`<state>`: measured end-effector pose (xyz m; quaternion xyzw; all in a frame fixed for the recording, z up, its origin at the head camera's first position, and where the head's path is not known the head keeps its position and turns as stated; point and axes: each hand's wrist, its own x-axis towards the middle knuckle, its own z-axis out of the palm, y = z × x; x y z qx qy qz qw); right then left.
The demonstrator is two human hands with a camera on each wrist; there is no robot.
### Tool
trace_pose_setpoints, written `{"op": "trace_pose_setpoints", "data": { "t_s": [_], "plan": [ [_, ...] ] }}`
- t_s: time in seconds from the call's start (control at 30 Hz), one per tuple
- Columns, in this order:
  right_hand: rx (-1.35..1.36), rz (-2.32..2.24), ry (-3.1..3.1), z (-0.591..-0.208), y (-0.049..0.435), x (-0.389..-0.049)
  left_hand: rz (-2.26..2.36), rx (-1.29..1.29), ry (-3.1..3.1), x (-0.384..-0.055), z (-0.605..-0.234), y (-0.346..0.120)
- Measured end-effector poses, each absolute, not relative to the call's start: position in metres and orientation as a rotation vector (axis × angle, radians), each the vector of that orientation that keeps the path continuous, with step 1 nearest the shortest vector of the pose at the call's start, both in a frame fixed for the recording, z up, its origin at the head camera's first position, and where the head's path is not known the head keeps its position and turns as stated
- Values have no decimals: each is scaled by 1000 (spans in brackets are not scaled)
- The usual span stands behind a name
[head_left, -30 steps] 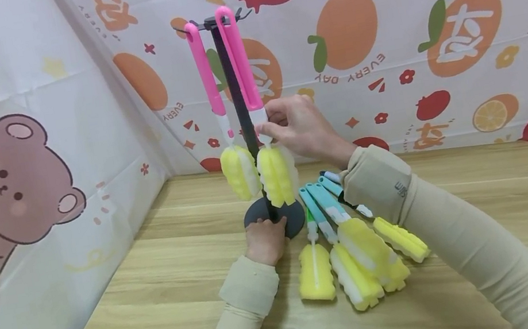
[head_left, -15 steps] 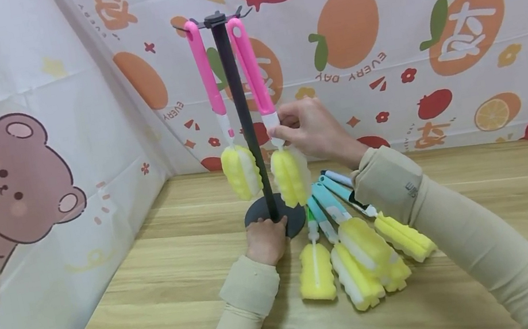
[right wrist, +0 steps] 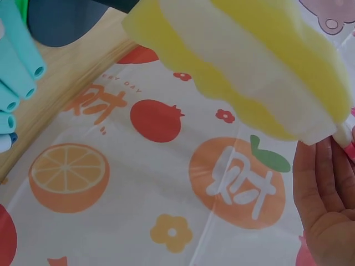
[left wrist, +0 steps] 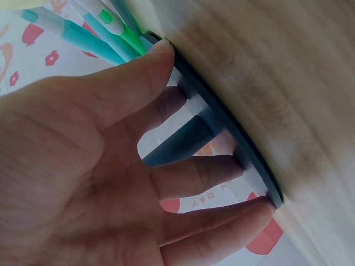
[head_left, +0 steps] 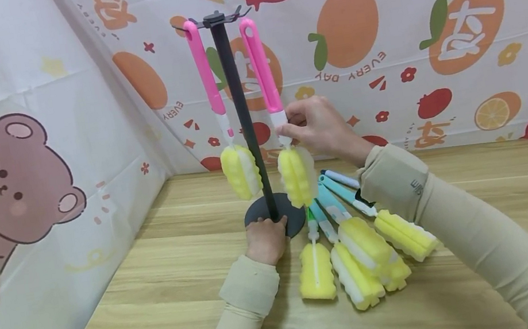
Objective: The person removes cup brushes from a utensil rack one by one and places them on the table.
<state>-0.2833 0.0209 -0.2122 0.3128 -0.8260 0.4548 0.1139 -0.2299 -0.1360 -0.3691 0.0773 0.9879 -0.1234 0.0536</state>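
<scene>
My right hand (head_left: 320, 127) pinches the white neck of a pink-handled sponge bottle brush (head_left: 263, 71). Its looped end is upright, close below a right-hand hook of the black stand (head_left: 236, 87), and its yellow-and-white sponge head (right wrist: 238, 66) points down. Another pink bottle brush (head_left: 204, 69) hangs by its loop from a hook on the left. Down at the stand's round base (head_left: 290, 213), my left hand (head_left: 265, 243) presses with fingers spread. The left wrist view has its fingertips on the base (left wrist: 222, 105) and the thumb at the rim.
Several sponge brushes with teal, green and pale handles lie in a fan on the wooden table (head_left: 169, 285), right of the base; one yellow sponge head (head_left: 315, 272) lies nearest the left hand. Printed cloths (head_left: 410, 64) stand behind and at the left.
My right hand has moved the pink brush right and slightly down, from in front of the pole to beside it. The left hand stays on the base.
</scene>
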Motion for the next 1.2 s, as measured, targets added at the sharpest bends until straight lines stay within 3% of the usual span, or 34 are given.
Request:
{"op": "trace_pose_setpoints", "data": {
  "t_s": [1.2],
  "plan": [
    [907, 1372, -2474, -222, 46, -294, -395, 241, 3012, -230, -370, -136]
  ]
}}
